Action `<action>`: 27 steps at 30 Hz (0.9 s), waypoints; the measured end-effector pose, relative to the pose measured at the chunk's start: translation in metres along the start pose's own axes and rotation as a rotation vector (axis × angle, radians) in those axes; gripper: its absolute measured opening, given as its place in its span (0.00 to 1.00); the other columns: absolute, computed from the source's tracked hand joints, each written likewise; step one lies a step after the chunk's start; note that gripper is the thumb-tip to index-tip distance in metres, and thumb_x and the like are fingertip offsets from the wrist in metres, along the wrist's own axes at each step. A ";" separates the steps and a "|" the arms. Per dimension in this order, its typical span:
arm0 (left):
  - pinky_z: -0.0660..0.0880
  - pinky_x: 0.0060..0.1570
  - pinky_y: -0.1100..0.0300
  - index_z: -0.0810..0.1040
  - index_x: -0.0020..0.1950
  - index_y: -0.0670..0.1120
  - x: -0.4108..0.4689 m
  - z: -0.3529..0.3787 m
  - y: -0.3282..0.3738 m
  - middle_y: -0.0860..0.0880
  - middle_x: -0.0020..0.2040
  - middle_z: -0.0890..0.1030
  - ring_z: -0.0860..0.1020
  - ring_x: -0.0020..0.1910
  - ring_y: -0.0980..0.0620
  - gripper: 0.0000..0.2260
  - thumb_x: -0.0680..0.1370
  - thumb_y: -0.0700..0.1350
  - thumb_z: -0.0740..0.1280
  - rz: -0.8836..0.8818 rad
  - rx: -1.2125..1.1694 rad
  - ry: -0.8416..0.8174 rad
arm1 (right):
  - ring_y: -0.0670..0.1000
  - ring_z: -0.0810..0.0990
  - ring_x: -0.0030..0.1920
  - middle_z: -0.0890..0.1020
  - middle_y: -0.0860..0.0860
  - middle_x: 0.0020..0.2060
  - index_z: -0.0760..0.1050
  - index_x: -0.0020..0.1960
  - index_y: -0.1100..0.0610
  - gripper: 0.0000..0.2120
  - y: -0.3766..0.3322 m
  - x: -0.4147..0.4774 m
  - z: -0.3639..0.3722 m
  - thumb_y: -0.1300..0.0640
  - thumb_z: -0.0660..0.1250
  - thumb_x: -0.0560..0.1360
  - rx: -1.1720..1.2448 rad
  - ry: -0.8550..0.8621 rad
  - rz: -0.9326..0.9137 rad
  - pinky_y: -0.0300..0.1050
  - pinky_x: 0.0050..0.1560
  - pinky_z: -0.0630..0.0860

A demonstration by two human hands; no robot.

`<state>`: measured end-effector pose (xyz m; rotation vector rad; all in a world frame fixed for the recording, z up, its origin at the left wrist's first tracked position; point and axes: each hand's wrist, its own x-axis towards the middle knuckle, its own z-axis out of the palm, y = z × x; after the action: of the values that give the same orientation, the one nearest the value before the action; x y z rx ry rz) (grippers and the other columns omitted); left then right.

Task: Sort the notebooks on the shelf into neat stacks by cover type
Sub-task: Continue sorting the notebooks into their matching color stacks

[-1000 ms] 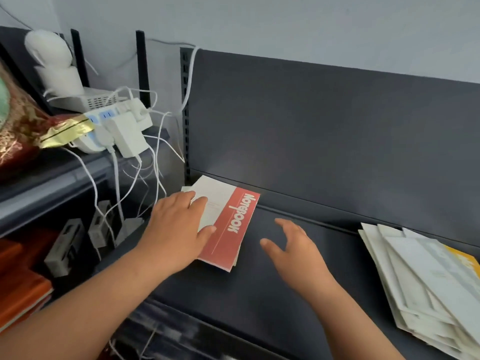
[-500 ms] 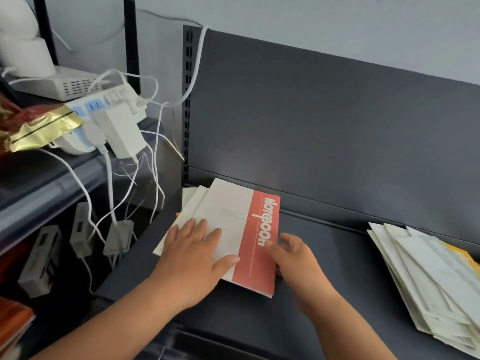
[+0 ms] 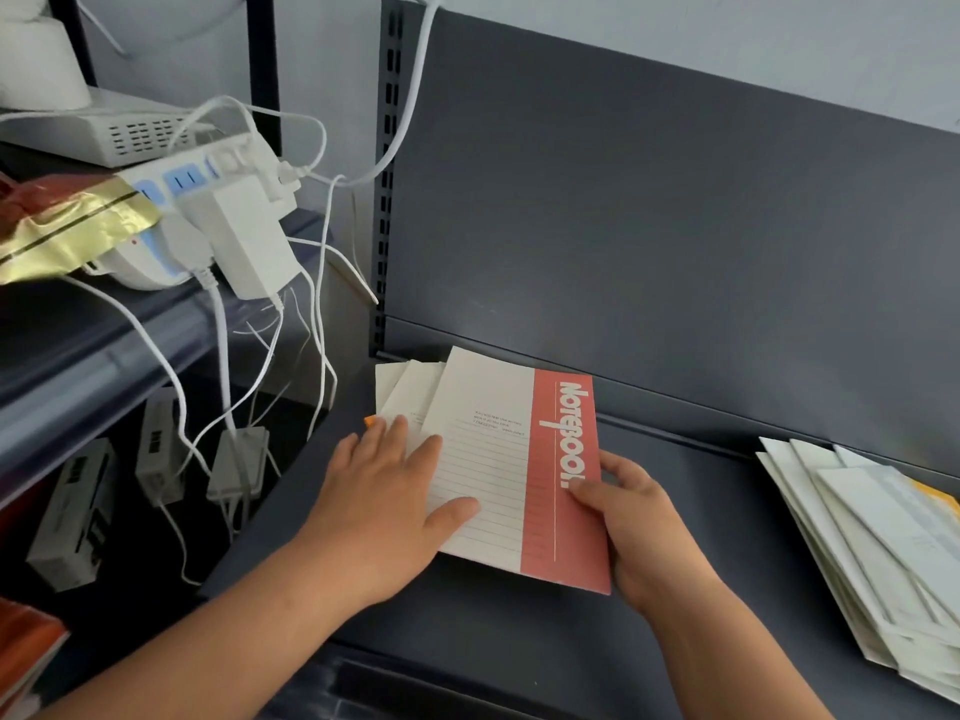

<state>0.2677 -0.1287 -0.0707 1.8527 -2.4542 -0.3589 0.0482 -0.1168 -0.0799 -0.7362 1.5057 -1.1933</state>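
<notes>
The notebook [image 3: 488, 459], cream with a red band, lay on top of a small fanned stack [image 3: 408, 389] at the left end of the dark shelf [image 3: 519, 641]. The left hand [image 3: 384, 506] pressed flat on it, fingers straight. The right hand [image 3: 639, 532] pinched its red edge. A loose pile [image 3: 878, 553] lay well apart to the right.

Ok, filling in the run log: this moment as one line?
left hand: flat on notebook | right hand: grips notebook's red edge | notebook: atop uneven left stack | right pile: fanned
</notes>
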 end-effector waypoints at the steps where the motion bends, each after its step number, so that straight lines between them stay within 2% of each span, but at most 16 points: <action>1: 0.40 0.75 0.49 0.46 0.79 0.53 -0.001 0.000 0.002 0.46 0.79 0.43 0.39 0.77 0.47 0.40 0.71 0.72 0.39 0.014 -0.020 -0.003 | 0.56 0.86 0.44 0.87 0.52 0.45 0.75 0.58 0.52 0.12 0.001 -0.001 0.002 0.65 0.66 0.78 0.011 -0.018 0.003 0.56 0.47 0.82; 3: 0.43 0.76 0.50 0.47 0.79 0.54 -0.003 0.001 0.003 0.48 0.79 0.46 0.42 0.78 0.48 0.39 0.72 0.72 0.41 0.044 -0.086 -0.003 | 0.56 0.86 0.44 0.87 0.51 0.46 0.74 0.59 0.51 0.13 0.004 -0.002 0.003 0.63 0.68 0.77 0.018 -0.042 0.005 0.55 0.45 0.82; 6: 0.51 0.75 0.53 0.53 0.77 0.55 -0.006 -0.005 0.001 0.52 0.77 0.56 0.52 0.76 0.51 0.33 0.76 0.68 0.48 0.079 -0.215 0.054 | 0.58 0.86 0.46 0.86 0.53 0.48 0.73 0.63 0.53 0.16 0.005 -0.002 0.002 0.62 0.68 0.77 0.020 -0.063 0.022 0.57 0.47 0.82; 8: 0.49 0.74 0.53 0.54 0.77 0.54 -0.005 -0.008 -0.002 0.51 0.78 0.55 0.50 0.77 0.51 0.30 0.78 0.66 0.50 0.039 -0.224 0.115 | 0.59 0.86 0.48 0.86 0.54 0.49 0.72 0.65 0.54 0.17 0.005 -0.002 0.000 0.64 0.66 0.77 0.051 -0.070 0.053 0.59 0.48 0.81; 10: 0.49 0.74 0.49 0.55 0.77 0.54 -0.001 -0.005 -0.006 0.48 0.78 0.55 0.49 0.77 0.47 0.30 0.78 0.66 0.49 -0.015 -0.178 0.158 | 0.60 0.85 0.48 0.86 0.55 0.50 0.72 0.65 0.55 0.16 0.006 -0.002 0.000 0.65 0.65 0.78 0.066 -0.071 0.073 0.61 0.49 0.81; 12: 0.54 0.73 0.49 0.58 0.75 0.53 0.001 -0.002 -0.006 0.49 0.73 0.63 0.56 0.75 0.47 0.30 0.77 0.66 0.49 -0.024 -0.157 0.142 | 0.60 0.85 0.49 0.86 0.55 0.50 0.73 0.64 0.56 0.15 0.006 -0.001 0.000 0.65 0.65 0.78 0.061 -0.076 0.079 0.61 0.51 0.81; 14: 0.59 0.70 0.52 0.62 0.72 0.52 -0.001 -0.003 -0.001 0.55 0.64 0.69 0.63 0.68 0.51 0.27 0.77 0.65 0.52 0.036 -0.185 0.142 | 0.59 0.85 0.49 0.86 0.56 0.50 0.74 0.63 0.57 0.14 0.005 -0.002 0.001 0.65 0.65 0.78 0.050 -0.085 0.076 0.60 0.51 0.81; 15: 0.60 0.69 0.54 0.63 0.71 0.52 -0.003 -0.004 0.002 0.56 0.62 0.69 0.64 0.66 0.53 0.26 0.78 0.64 0.53 0.073 -0.224 0.159 | 0.59 0.85 0.48 0.86 0.55 0.49 0.74 0.62 0.57 0.13 0.004 -0.003 0.002 0.65 0.65 0.78 0.049 -0.083 0.075 0.57 0.48 0.81; 17: 0.60 0.69 0.57 0.60 0.74 0.53 -0.004 -0.007 0.005 0.57 0.67 0.68 0.63 0.69 0.55 0.26 0.78 0.62 0.56 0.081 -0.331 0.175 | 0.58 0.86 0.47 0.86 0.55 0.48 0.74 0.61 0.56 0.13 0.003 -0.004 0.001 0.64 0.66 0.77 0.054 -0.065 0.070 0.54 0.43 0.82; 18: 0.60 0.70 0.57 0.59 0.75 0.52 -0.004 -0.008 0.004 0.57 0.70 0.67 0.62 0.71 0.54 0.27 0.79 0.62 0.56 0.052 -0.368 0.177 | 0.58 0.86 0.47 0.86 0.55 0.48 0.74 0.62 0.56 0.14 0.002 -0.004 0.000 0.64 0.66 0.77 0.057 -0.064 0.064 0.55 0.44 0.82; 20: 0.61 0.70 0.51 0.59 0.74 0.52 0.003 -0.006 0.000 0.51 0.72 0.65 0.61 0.72 0.49 0.28 0.78 0.63 0.55 -0.043 -0.329 0.187 | 0.58 0.85 0.49 0.86 0.54 0.49 0.74 0.62 0.56 0.14 0.001 -0.005 0.000 0.64 0.66 0.78 0.049 -0.083 0.048 0.58 0.50 0.81; 22: 0.65 0.67 0.46 0.63 0.70 0.51 0.010 -0.003 -0.007 0.45 0.69 0.68 0.64 0.69 0.44 0.28 0.76 0.66 0.54 -0.141 -0.232 0.169 | 0.58 0.85 0.50 0.86 0.54 0.50 0.74 0.62 0.55 0.13 0.001 -0.007 0.003 0.64 0.65 0.78 0.034 -0.113 0.031 0.58 0.53 0.80; 24: 0.66 0.65 0.46 0.64 0.69 0.52 0.011 0.000 -0.009 0.48 0.66 0.70 0.67 0.66 0.45 0.27 0.75 0.66 0.54 -0.161 -0.222 0.115 | 0.57 0.85 0.50 0.86 0.53 0.51 0.75 0.61 0.55 0.12 0.000 -0.010 0.007 0.64 0.64 0.79 0.024 -0.149 0.018 0.55 0.51 0.81; 27: 0.66 0.66 0.49 0.62 0.70 0.52 0.010 0.005 -0.008 0.50 0.66 0.69 0.67 0.66 0.48 0.27 0.76 0.65 0.55 -0.112 -0.210 0.139 | 0.56 0.85 0.50 0.86 0.53 0.51 0.75 0.61 0.55 0.11 0.000 -0.013 0.012 0.64 0.63 0.80 0.008 -0.169 0.006 0.54 0.51 0.81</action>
<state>0.2716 -0.1393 -0.0781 1.8625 -2.1392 -0.4571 0.0628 -0.1091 -0.0749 -0.8065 1.3619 -1.1041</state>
